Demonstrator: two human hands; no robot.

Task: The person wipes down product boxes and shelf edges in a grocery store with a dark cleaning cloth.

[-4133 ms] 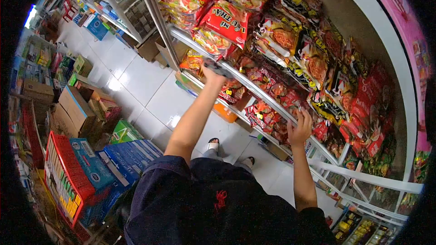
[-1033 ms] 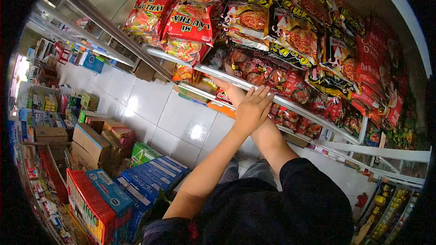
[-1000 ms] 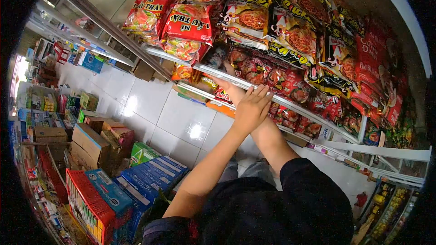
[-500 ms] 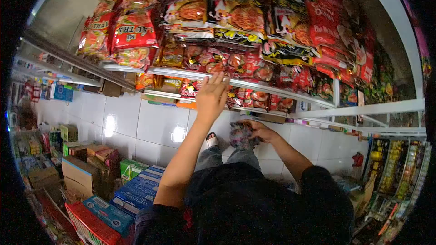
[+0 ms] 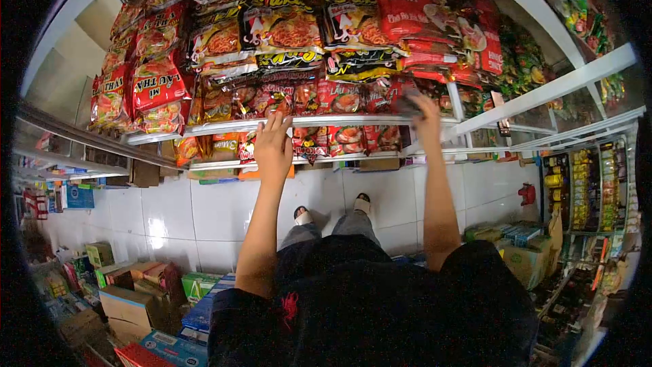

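My left hand (image 5: 274, 148) lies with its fingers stretched out against the white front rail (image 5: 353, 121) of the shelf and holds nothing. My right hand (image 5: 427, 113), smeared by motion, reaches the same rail farther right. A dark bunched cloth (image 5: 409, 103) is in its fingers, partly hidden and blurred. Behind the rail stand red noodle packets (image 5: 343, 97). Above them are piled black-and-yellow noodle packs (image 5: 285, 27), red packs (image 5: 415, 10) to their right, and red-and-white noodle packs (image 5: 160, 85) to the left.
White metal posts and bars (image 5: 543, 98) frame the shelf on the right. More packets sit on a lower shelf under the rail. Cardboard boxes (image 5: 129, 306) stand on the tiled floor (image 5: 217, 204) at lower left, and another carton (image 5: 526, 265) at right. A rack of hanging sachets (image 5: 587, 187) is at far right.
My right hand has risen with the cloth from low over the floor to the shelf rail. The view has shifted right; my left hand stays at the rail.
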